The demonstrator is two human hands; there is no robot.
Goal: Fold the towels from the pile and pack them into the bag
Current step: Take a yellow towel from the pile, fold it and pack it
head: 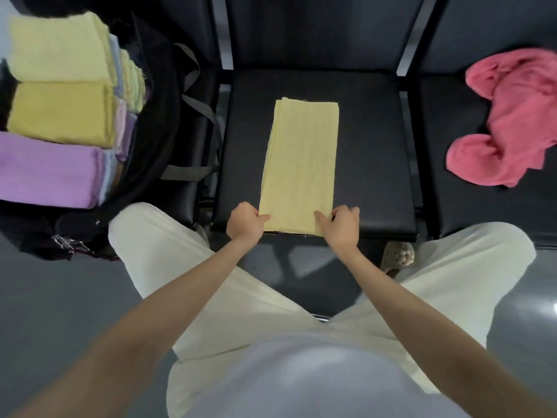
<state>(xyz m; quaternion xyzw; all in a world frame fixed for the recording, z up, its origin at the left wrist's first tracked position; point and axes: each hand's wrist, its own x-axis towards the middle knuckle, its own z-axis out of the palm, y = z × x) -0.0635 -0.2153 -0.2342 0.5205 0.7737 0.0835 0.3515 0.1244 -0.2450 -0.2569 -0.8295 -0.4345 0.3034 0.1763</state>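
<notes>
A pale yellow towel [301, 164], folded into a long strip, lies flat on the middle black seat [373, 152]. My left hand [245, 221] pinches its near left corner. My right hand [343, 221] pinches its near right corner. At the left stands the open black bag [156, 116], holding several folded towels: a pale yellow one [57, 46], a deeper yellow one [60, 113] and a purple one [45, 170] on top. A crumpled pink towel [512, 122] lies on the right seat.
The seats form a row of black padded chairs with backrests [316, 28] behind. Grey bag straps [196, 107] hang toward the gap between bag and middle seat. My legs in pale trousers [168, 257] straddle the seat's front; a slippered foot [398, 254] stands on the grey floor.
</notes>
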